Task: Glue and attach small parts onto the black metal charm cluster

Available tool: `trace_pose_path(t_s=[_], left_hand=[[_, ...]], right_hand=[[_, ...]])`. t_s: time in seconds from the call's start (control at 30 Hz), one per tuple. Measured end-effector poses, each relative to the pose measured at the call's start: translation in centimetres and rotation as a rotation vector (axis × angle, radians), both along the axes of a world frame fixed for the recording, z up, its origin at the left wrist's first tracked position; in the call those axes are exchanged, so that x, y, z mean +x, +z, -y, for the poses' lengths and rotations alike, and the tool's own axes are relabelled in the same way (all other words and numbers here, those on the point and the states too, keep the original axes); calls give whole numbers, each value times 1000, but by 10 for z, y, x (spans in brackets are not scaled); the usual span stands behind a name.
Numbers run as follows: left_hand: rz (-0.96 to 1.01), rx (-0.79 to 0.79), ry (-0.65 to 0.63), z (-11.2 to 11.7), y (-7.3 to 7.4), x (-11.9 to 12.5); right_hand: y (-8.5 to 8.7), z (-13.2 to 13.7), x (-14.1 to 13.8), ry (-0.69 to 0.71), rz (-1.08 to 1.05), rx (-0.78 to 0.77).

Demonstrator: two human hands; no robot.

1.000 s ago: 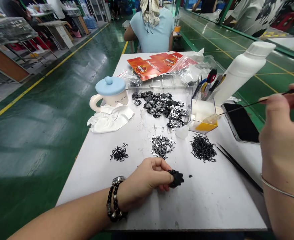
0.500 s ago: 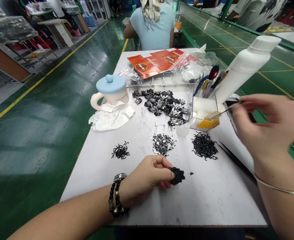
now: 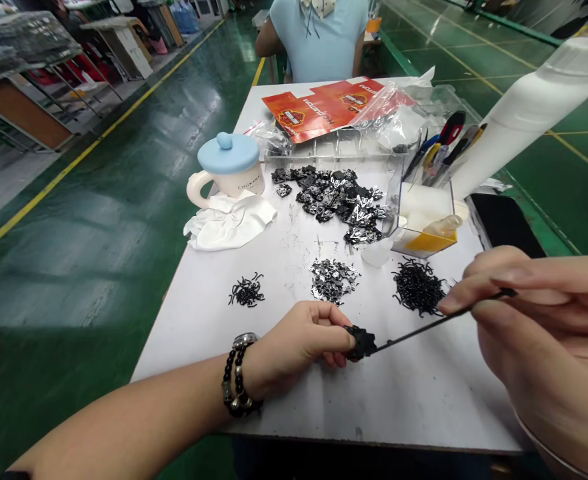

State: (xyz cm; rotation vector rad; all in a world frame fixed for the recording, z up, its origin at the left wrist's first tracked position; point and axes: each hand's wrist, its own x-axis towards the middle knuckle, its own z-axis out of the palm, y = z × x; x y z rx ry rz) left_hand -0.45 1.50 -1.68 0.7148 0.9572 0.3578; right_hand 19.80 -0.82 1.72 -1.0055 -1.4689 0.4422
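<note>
Left hand (image 3: 299,340) is curled up, thumb and fingertips pinched tight on a small black part (image 3: 361,342) sitting low on the white table (image 3: 424,407), near the front edge; right hand (image 3: 539,333) is closed pen-style on a thin black stick (image 3: 439,321), whose tip touches the part from its 3 o'clock side; at 12 o'clock from the part there's a little heap of silvery pieces (image 3: 334,279); pile of black hooks (image 3: 417,287) at about 1 o'clock; smaller black pile (image 3: 247,292) at 10 o'clock; blue-lidded mug (image 3: 229,170) further back at 11; all well apart from the hands.
</note>
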Motion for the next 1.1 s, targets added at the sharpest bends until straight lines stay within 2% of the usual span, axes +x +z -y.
trace_pose_path(t_s=[0.1, 0.33, 0.57, 0.77, 0.93, 1.03, 1.1], left_hand=[[-1, 5, 2, 0, 0, 0], [-7, 9, -4, 1, 2, 0], [-3, 24, -12, 1, 0, -1], [15, 33, -21, 1, -1, -1], [16, 33, -24, 1, -1, -1], [12, 32, -20, 1, -2, -1], [11, 31, -22, 1, -2, -1]], right_hand=[[-2, -1, 1, 119, -47, 20], [-2, -3, -2, 185, 31, 61], [-3, -3, -2, 90, -12, 14], [-7, -6, -1, -11, -10, 99], [-7, -7, -5, 26, 15, 143], [-6, -6, -6, -83, 19, 75], [-6, -5, -6, -104, 25, 56]])
